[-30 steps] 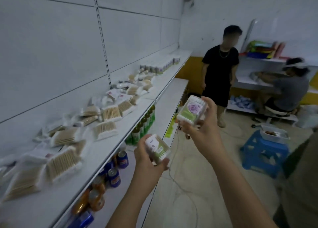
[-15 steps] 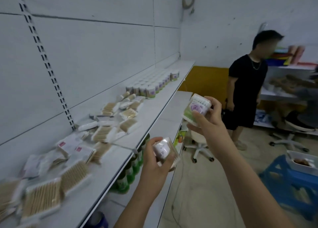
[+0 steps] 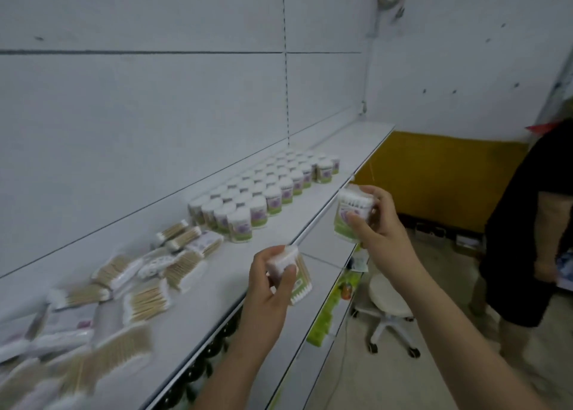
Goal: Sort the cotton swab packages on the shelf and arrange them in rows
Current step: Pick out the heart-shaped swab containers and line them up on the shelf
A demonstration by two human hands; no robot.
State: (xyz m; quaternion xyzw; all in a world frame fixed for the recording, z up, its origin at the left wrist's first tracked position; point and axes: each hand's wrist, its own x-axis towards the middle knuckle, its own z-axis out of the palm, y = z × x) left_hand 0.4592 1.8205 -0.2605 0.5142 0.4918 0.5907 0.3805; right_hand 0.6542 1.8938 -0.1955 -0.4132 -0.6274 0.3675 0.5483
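My left hand (image 3: 273, 288) grips a small clear box of cotton swabs (image 3: 299, 281) over the front edge of the white shelf (image 3: 279, 230). My right hand (image 3: 376, 223) holds a second box with a green and purple label (image 3: 348, 214), raised higher and to the right, beyond the shelf edge. On the shelf stand several matching round tubs in neat rows (image 3: 266, 189). Left of them lie several flat bags of wooden-stick swabs (image 3: 148, 298) in a loose heap.
A person in black (image 3: 533, 223) stands at the right. A white wheeled stool (image 3: 387, 298) sits on the floor below my right arm. Lower shelves (image 3: 313, 335) hold dark bottles and green tags. A yellow wall panel (image 3: 440, 177) lies behind.
The view has swung left and closer to the shelf. Both hands, each still holding its box, have moved toward the rows of tubs. The person in black has slid to the frame's right edge.
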